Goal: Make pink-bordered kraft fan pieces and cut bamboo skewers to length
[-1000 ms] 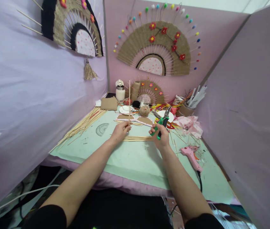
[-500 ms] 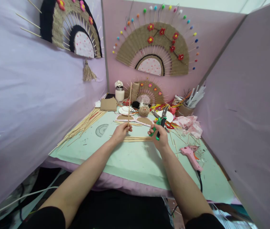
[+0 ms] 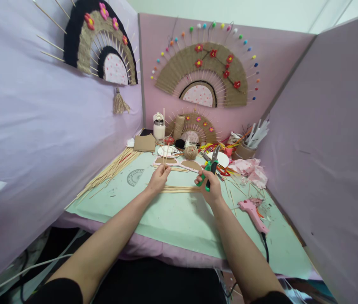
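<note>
My left hand (image 3: 159,179) is closed on thin bamboo sticks (image 3: 164,135) that stand upright from the fingers, one taller than the other. In my right hand (image 3: 211,188) are green-and-black pruning shears (image 3: 212,168), gripped by the handles with the metal blades pointing up and away from me. The shears and the sticks are apart. Beneath and between both hands, a row of bamboo sticks (image 3: 180,189) lies across the table. Just beyond are two half-round cardboard pieces (image 3: 191,165) with pale pink edging.
A pink glue gun (image 3: 252,213) lies at the right, its cord over the front edge. A long stick bundle (image 3: 106,173) and a protractor (image 3: 135,177) lie left. At the back stand a twine ball (image 3: 191,152), a bottle (image 3: 159,128) and a tub of white strips (image 3: 245,150).
My left hand has moved slightly left, and the sticks in it now show spread into a taller and a shorter one. The shears stay in my right hand, and the view has tilted slightly up.
</note>
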`<state>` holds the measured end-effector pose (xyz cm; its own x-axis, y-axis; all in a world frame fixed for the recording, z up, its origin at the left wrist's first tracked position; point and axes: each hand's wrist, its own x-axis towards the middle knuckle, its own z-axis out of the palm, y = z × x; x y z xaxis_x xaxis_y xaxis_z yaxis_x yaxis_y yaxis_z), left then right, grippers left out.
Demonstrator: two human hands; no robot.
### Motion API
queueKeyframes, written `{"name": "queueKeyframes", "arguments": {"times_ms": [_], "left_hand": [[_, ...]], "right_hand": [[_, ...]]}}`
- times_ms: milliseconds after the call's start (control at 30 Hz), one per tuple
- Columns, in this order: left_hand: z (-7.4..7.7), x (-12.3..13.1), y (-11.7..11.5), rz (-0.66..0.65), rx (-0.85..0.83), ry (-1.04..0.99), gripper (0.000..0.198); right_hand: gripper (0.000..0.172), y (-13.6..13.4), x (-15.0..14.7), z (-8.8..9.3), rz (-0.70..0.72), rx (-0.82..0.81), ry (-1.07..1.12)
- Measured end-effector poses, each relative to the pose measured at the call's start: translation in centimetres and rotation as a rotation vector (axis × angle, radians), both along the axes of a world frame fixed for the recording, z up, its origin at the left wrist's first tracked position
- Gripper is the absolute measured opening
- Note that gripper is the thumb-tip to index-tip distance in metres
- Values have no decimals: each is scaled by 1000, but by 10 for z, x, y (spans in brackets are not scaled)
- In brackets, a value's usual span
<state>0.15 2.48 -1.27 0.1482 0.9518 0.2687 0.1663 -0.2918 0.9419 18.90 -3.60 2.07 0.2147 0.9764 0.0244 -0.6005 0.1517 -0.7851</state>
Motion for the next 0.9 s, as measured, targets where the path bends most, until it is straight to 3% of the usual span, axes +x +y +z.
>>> {"name": "queueKeyframes", "arguments": {"times_ms": [233, 433, 533, 667, 800, 900], "left_hand": [[-4, 2, 0, -45, -17, -42, 37], [2, 6, 1, -128, 12, -171, 41], [2, 6, 3, -222, -26, -279, 42], [-4, 7, 5, -241, -108, -348, 44], [-6, 8, 4, -266, -202, -357, 43], [-3, 2, 4, -186, -153, -190, 42]], "right_hand": [[37, 0, -1, -1, 6, -5, -9], [37, -1, -2, 0, 5, -16, -9], [37, -1, -2, 0, 3, -17, -13], [37, -1, -2, 0, 4, -18, -16], [37, -1, -2, 0, 5, -15, -14], [37, -1, -2, 0, 5, -17, -13]]}}
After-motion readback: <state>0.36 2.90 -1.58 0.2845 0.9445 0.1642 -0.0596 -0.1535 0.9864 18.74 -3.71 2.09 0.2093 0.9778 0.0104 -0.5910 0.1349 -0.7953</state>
